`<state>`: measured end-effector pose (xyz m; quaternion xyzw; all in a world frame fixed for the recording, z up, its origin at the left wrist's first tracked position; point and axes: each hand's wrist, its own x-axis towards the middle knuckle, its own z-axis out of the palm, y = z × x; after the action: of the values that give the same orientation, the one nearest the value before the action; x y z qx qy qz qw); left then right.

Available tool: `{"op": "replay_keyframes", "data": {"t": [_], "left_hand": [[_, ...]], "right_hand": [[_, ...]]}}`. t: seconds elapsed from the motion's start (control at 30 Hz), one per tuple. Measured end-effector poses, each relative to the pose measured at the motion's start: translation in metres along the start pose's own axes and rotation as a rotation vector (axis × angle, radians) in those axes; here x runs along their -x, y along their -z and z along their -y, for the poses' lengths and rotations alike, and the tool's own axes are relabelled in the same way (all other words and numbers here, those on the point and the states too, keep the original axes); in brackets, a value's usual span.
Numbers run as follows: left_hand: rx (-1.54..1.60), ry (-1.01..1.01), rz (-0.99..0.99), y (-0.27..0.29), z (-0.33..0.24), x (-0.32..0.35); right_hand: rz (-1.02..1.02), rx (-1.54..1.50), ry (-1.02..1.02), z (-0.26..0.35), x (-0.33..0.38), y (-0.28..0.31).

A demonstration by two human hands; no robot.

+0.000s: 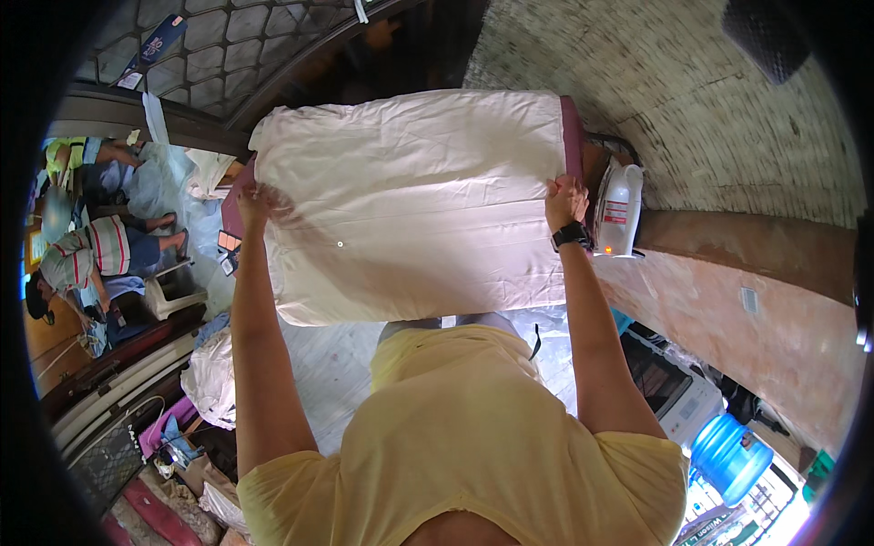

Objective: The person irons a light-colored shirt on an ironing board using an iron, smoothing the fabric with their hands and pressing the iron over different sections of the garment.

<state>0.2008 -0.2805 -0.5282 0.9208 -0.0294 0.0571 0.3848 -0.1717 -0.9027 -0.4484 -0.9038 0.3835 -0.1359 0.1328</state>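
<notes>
- Left hand (256, 202) grips the left edge of a cream-white cloth (410, 200), fingers curled over the hem; right hand (566, 202) is closed on the right edge at about the same height. Both arms are stretched forward, well apart.
- Judgement: the two-sided grip with arms wide holds the cloth taut and flat, so that it lies square on the surface beneath rather than bunching.
- The cloth lies over a maroon padded ironing board (572, 136), which shows only as a strip past the far right edge and a sliver at the left. The near part of the cloth hangs off the board's near edge, toward the person's yellow shirt (455, 428).
- Cloth appearance: plain, pale, roughly rectangular, possibly a pillowcase or folded sheet; cannot tell which. Faint lengthwise creases run left to right; wrinkles gather at the far left corner. One small dark dot near the middle.
- A white electric iron (619, 211) stands just right of the right hand, at the board's end, with a small orange light low on its body. Judgement: parked there within reach but clear of the fabric.
- A black wristwatch (570, 236) sits on the right wrist.
- Lower right: a blue water jug (728, 455). Far left: another person in a striped shirt (86, 255), seated, well apart.
</notes>
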Motion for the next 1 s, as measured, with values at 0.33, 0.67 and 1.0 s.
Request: {"op": "replay_keyframes", "data": {"t": [0.33,0.67,1.0], "left_hand": [[0.047,0.137,-0.069,-0.019,-0.09,0.02],[0.587,0.063,-0.123,-0.02,-0.15,0.033],[-0.356,-0.761,-0.357,0.001,-0.253,-0.033]], "right_hand": [[-0.19,0.033,0.224,-0.046,-0.037,-0.006],[-0.138,-0.265,0.121,-0.023,-0.048,-0.022],[-0.163,-0.632,-0.23,0.005,-0.212,-0.009]]}}
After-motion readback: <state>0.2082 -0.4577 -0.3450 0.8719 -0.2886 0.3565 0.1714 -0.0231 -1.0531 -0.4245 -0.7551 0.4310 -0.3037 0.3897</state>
